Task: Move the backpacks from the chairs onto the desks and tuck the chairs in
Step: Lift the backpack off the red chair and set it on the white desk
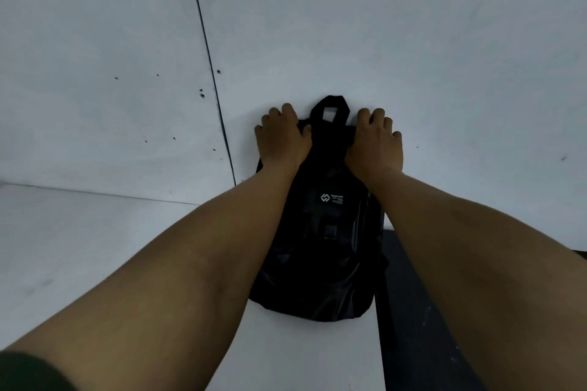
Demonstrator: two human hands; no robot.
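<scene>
A black backpack (320, 241) with a small white logo and a front buckle stands upright on a white desk (127, 263), leaning against the white wall. Its carry loop sticks up between my hands. My left hand (282, 136) grips the bag's top left corner, fingers curled over the back edge. At the top right corner my right hand (376, 140) holds on the same way. No chair is in view.
The white wall (381, 25) rises right behind the desk, with a dark vertical seam (211, 73) left of the bag. The desk's right edge runs just right of the backpack, and beyond it lies dark floor (422, 311).
</scene>
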